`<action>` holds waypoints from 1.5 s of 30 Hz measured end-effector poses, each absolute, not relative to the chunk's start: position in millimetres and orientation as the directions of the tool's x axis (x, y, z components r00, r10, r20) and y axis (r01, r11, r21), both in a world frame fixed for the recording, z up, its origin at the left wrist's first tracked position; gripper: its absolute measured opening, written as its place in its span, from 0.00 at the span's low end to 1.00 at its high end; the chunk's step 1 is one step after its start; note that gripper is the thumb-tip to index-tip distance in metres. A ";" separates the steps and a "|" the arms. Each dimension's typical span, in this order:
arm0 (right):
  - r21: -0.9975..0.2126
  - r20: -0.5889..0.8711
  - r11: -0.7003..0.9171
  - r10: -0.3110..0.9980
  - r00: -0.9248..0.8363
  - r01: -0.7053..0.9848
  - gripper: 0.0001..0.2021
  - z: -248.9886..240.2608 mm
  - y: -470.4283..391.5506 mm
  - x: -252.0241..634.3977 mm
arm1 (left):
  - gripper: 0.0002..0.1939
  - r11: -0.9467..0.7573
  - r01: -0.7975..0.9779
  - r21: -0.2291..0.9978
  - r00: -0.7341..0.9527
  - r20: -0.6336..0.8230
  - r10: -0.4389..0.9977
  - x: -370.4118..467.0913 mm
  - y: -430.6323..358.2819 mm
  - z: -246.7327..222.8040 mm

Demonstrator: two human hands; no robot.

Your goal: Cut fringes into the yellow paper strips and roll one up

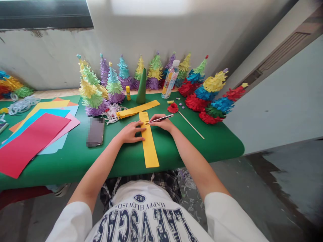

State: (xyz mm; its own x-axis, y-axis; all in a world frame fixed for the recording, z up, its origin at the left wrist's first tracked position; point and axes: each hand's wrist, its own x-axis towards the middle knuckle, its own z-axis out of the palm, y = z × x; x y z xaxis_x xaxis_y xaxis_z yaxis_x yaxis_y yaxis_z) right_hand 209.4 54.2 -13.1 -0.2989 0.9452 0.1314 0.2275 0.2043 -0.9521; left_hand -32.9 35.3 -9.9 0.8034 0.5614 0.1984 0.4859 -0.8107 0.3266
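The yellow strip [151, 151] is laid flat on the table [121, 161], pressed by the left hand [129, 132], fingers spread wide. The knife-like tool [164, 117] is pinched narrowly by the right hand [163, 124]; slits are apparently being cut, so steady pressure is needed.

There are two yellow paper strips [151, 148], one pen-like tool [161, 119], one thin stick [191, 125], one red paper ring [172, 108], one glue stick [128, 93], one green cone [141, 89], one bottle [170, 80] and one phone [95, 132]. Paper trees [115, 84] number at least ten; overlapping coloured sheets [35, 143], at least five, the exact counts hidden.
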 end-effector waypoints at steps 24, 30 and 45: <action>-0.932 0.114 0.240 0.906 -0.409 0.272 0.12 -20.4 56.7 209.5 | 0.26 -0.812 0.463 0.356 0.802 0.221 0.554 -35.1 39.1 -11.4; -0.919 0.153 0.279 0.903 -0.402 0.278 0.12 -20.3 54.4 207.4 | 0.25 -0.810 0.462 0.361 0.798 0.230 0.558 -34.8 39.3 -12.0; -0.905 0.167 0.311 0.886 -0.432 0.290 0.12 -13.5 59.0 205.5 | 0.21 -0.808 0.484 0.336 0.797 0.211 0.565 -32.5 39.0 -5.1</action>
State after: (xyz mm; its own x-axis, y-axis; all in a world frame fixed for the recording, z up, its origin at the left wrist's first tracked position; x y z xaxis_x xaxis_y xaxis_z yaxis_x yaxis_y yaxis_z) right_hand 205.5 59.0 -13.5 -0.4323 0.8862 0.1665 0.2898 0.3115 -0.9050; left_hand -32.5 39.0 -5.1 0.7975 0.5651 0.2114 0.4836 -0.8082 0.3361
